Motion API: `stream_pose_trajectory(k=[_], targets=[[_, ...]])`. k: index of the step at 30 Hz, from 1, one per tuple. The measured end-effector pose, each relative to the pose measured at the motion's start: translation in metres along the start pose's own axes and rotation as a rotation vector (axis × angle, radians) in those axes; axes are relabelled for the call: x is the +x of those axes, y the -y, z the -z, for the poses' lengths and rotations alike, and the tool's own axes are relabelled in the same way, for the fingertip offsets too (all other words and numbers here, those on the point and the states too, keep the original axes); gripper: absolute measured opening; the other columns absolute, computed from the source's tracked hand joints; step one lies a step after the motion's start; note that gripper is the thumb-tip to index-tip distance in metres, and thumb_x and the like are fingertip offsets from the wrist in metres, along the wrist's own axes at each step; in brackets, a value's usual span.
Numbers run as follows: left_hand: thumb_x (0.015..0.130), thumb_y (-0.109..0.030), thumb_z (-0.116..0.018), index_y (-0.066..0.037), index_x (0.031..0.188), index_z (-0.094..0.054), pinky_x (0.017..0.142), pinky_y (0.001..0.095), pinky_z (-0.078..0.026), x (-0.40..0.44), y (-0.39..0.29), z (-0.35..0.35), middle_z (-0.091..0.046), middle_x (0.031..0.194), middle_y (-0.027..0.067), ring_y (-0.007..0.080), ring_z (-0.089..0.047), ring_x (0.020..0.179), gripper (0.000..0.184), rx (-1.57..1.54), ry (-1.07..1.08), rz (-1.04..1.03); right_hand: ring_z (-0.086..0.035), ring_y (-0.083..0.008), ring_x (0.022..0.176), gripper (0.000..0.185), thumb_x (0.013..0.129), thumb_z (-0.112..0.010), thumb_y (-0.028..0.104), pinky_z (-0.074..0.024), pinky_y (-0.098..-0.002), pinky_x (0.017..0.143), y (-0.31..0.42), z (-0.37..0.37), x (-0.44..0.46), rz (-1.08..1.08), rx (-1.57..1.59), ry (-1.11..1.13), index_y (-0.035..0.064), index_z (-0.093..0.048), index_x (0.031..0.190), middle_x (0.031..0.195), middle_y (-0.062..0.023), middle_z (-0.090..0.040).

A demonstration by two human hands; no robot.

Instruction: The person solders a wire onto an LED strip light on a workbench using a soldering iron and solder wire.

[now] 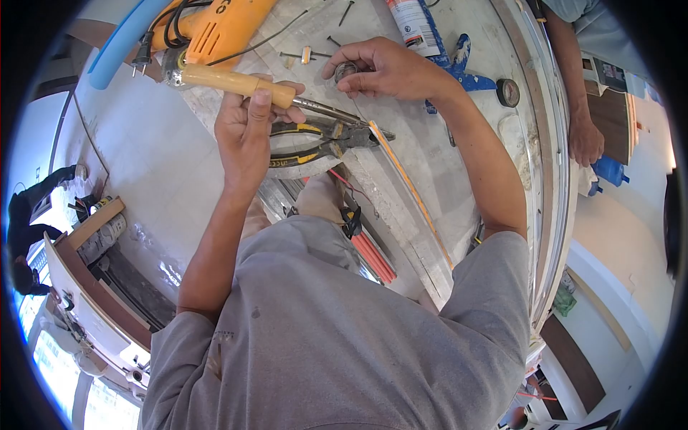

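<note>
My two hands (244, 132) (393, 69), one wooden-handled tool (213, 79), upper centre.
One wire coil (346, 70), one pair of pliers (349, 136), one power tool (231, 32).

So we've got a chunky orange power tool (223, 32) up top (black plug (145, 57) dangling and all), plus a labelled tube (414, 27) right by a white-smeared blue tool (469, 79) and a black roll (508, 92). Down low we can see some reddish rods (374, 256), and a green bag (564, 301) sits off right.
</note>
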State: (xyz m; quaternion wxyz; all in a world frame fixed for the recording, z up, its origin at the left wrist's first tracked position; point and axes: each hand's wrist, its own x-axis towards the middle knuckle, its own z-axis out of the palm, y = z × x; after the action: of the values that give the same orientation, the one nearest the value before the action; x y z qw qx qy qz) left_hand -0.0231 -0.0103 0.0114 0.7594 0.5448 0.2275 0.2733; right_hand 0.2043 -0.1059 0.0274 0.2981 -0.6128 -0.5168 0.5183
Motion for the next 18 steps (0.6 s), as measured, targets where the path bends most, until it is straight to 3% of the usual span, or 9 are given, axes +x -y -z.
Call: stream_pose_trajectory(k=[18], targets=[[0.102, -0.021, -0.044, 0.001, 0.117, -0.046, 0.076, 0.0296, -0.051, -0.0001, -0.0002, 0.0, -0.063, 0.108, 0.0246, 0.0175, -0.063, 0.077, 0.026, -0.002, -0.011, -0.002, -0.047, -0.0037, 0.058, 0.027, 0.09, -0.064, 0.017, -0.0395, -0.0212, 0.053, 0.004, 0.0002, -0.001, -0.011, 0.01, -0.004, 0.0048, -0.063, 0.115, 0.067, 0.0025, -0.057]])
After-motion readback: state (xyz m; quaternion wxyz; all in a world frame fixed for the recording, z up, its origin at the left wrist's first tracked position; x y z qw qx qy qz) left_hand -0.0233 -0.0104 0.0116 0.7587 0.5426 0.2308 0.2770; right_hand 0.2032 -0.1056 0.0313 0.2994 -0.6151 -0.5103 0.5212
